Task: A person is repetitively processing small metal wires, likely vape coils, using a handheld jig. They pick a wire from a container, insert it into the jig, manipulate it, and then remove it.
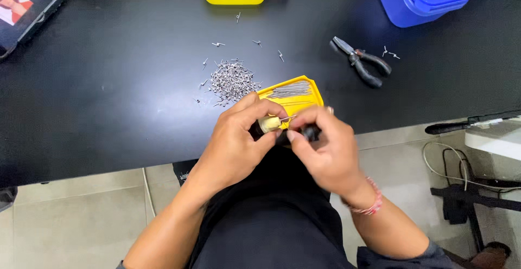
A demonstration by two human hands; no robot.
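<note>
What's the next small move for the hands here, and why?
Probably seat the thin wire deeper into the small cream-tipped tool. The left hand grips the tool, and the right hand pinches the wire at its tip, above the yellow tray of straight wires.

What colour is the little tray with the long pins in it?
The tray is yellow. It shows best in the head view, just beyond the hands.

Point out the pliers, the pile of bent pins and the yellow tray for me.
pliers (pixel 362 62): head view, at the pivot.
pile of bent pins (pixel 232 80): head view, middle of the heap.
yellow tray (pixel 317 91): head view, right rim.
</note>
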